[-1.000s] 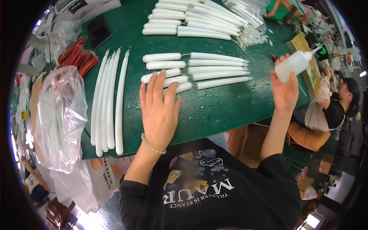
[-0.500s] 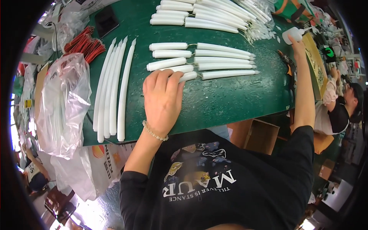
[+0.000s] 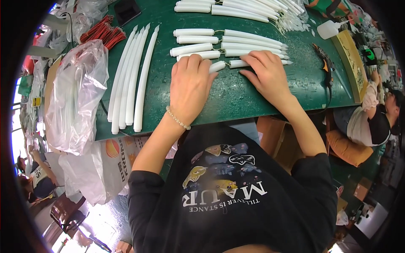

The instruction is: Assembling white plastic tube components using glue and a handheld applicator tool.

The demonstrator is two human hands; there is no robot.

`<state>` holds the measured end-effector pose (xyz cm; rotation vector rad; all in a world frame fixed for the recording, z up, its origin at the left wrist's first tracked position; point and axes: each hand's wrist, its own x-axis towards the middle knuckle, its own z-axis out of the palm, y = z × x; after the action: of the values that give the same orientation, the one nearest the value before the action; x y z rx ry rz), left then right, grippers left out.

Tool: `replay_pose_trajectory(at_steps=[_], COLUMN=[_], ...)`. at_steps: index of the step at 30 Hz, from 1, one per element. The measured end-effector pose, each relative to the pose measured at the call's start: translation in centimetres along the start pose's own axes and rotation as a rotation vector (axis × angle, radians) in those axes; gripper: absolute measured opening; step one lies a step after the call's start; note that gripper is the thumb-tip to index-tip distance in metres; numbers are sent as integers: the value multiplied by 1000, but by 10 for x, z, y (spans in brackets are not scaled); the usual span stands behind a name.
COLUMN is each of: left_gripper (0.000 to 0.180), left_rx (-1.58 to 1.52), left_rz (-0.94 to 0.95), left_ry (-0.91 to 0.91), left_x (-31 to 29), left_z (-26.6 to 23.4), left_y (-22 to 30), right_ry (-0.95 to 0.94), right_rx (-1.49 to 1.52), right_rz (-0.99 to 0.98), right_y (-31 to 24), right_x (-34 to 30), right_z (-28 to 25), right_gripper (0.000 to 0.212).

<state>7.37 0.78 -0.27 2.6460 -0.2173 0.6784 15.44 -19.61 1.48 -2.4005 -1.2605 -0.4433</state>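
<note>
My left hand (image 3: 190,84) is curled over a short white candle base (image 3: 217,66), whose end shows past my fingertips. Under the fingers of my right hand (image 3: 267,76) lies the tapered white candle stem (image 3: 237,63) of the same piece; its tip pokes out beyond the hand. A thin wire joins base and stem. Just beyond, several like pairs lie in a row, with short candle bases (image 3: 193,32) on the left and tapered stems (image 3: 254,37) on the right. What my palms cover is hidden.
Long white candles (image 3: 145,80) lie left, beside a clear plastic bag (image 3: 76,99) and red wires (image 3: 102,33). More candle pieces (image 3: 240,12) are at the back. On the right are a white squeeze bottle (image 3: 328,30), a black-and-orange tool (image 3: 325,63) and a yellow tray (image 3: 353,69).
My right hand has let go of the squeeze bottle, left standing at the right, and come over to the nearest candle stem. My left hand stays at the candle base. The view has shifted.
</note>
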Motion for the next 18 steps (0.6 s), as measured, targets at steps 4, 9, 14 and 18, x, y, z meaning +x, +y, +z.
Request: replay_pose_trajectory(at_steps=[4, 9, 14, 18], left_gripper=[24, 27, 24, 21], left_rx=[-25, -110, -248, -253], left_rz=[40, 130, 105, 126], left_ry=[-22, -29, -138, -223], left_x=[-5, -14, -18, -21], left_z=[-4, -10, -21, -23], left_y=[-1, -1, 4, 5], right_ry=[-33, -25, -86, -119], right_rx=[15, 143, 208, 219], right_rz=[-52, -73, -35, -60], right_y=[-2, -11, -18, -21], right_x=[-2, -11, -16, -16], right_z=[5, 1, -9, -12], right_gripper=[23, 22, 23, 24])
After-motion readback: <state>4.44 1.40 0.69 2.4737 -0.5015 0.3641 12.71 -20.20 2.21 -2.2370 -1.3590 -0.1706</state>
